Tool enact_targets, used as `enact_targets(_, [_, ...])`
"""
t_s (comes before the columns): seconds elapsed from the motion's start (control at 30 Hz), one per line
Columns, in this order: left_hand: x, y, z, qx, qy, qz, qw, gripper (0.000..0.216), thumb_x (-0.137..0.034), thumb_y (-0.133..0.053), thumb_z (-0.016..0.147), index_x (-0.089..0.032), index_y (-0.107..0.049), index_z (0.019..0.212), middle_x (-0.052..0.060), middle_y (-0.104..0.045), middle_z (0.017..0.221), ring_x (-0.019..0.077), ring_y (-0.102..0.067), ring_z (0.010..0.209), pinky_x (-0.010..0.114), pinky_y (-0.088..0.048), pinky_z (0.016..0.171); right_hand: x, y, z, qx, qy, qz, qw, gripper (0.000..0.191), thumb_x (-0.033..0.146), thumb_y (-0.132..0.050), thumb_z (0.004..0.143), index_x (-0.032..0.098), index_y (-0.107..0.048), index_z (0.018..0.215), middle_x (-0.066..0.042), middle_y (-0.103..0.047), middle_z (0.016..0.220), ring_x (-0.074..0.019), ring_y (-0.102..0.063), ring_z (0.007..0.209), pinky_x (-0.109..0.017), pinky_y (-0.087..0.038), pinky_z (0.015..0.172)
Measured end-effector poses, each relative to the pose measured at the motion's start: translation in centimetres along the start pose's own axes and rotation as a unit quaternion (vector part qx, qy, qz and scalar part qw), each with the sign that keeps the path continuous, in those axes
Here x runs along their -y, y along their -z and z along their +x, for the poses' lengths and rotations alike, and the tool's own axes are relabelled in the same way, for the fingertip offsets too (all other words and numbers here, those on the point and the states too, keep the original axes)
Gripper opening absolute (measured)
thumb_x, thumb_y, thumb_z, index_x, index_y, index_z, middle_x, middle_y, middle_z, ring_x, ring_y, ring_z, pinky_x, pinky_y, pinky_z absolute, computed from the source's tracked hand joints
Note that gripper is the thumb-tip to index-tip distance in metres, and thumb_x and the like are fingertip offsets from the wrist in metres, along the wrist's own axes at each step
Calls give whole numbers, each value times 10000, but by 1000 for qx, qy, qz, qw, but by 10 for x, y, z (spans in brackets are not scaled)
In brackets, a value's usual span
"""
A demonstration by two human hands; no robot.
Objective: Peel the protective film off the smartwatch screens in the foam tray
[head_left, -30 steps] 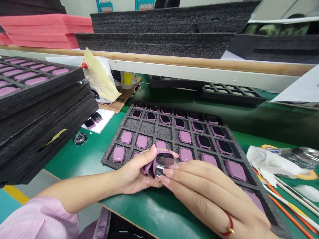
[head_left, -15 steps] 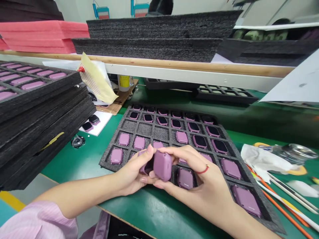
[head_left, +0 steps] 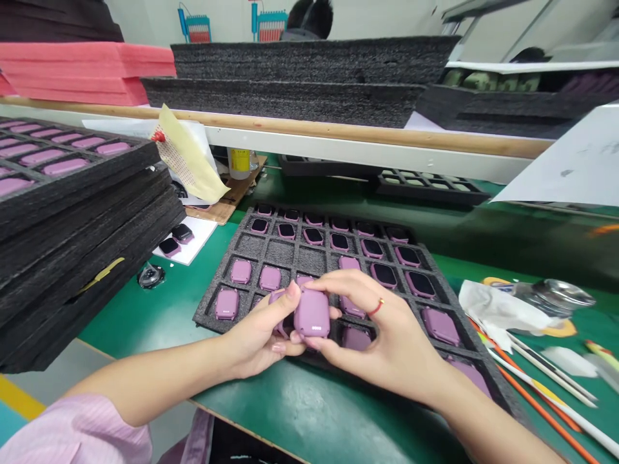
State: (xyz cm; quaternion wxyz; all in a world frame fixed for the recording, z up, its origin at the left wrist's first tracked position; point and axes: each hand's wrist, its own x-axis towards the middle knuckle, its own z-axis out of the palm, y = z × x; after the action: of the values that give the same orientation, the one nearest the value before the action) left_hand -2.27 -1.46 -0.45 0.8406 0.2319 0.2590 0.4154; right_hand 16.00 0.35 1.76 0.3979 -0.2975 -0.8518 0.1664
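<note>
My left hand and my right hand meet over the near edge of a black foam tray. Between their fingertips they pinch a purple watch body, its back turned toward me. My left hand also cups a second purple piece behind it, mostly hidden. The tray's pockets hold several purple watch bodies, some face down, others with dark screens up. A red ring sits on my right hand.
A tall stack of black foam trays with purple watches stands at left. Two watches lie on a white card. Sticks, white wrapping and a clear plastic piece lie at right. A shelf above carries black and pink foam sheets.
The watch body was turned from its shiny screen side to its purple back, then drawn slightly down toward me. My right hand rolled from palm-down to gripping it from the right.
</note>
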Motion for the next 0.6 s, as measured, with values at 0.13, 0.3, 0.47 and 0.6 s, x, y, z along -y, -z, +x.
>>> enact_targets(0.13, [-3,0,0,-45,9,-37,998,304,-206,-877,712,-123,-630,868,110,-704,916,22,-457,545,91,-262,419,-40,7,21,-39,-137,-25,989,299,389,-706,820,203,-690,1054,-82,-735,1013,-238,-702,918,-417,-577,845])
enact_targets(0.3, [-7,4,-2,-67,40,-8,997,181,-236,-661,832,-119,-663,971,208,-721,1120,36,-460,469,139,-267,394,-97,-11,32,-48,-190,-70,978,325,409,-791,720,171,-747,938,-141,-723,1051,-333,-680,1045,-586,-489,993])
enact_targets(0.47, [-5,6,0,-59,23,54,997,245,-320,-641,884,-107,-702,988,162,-736,982,12,-370,418,151,-213,402,-97,-14,30,-67,-186,-50,979,297,393,-751,798,209,-759,1030,-146,-697,1213,-319,-639,1189,-562,-456,1059])
enact_targets(0.6, [-3,5,3,-38,24,11,999,357,-427,-688,873,-92,-719,992,96,-676,840,35,-412,476,150,-228,416,-51,7,25,-119,-171,-13,978,265,401,-569,966,211,-685,1110,-109,-713,1148,-237,-677,1096,-464,-523,999])
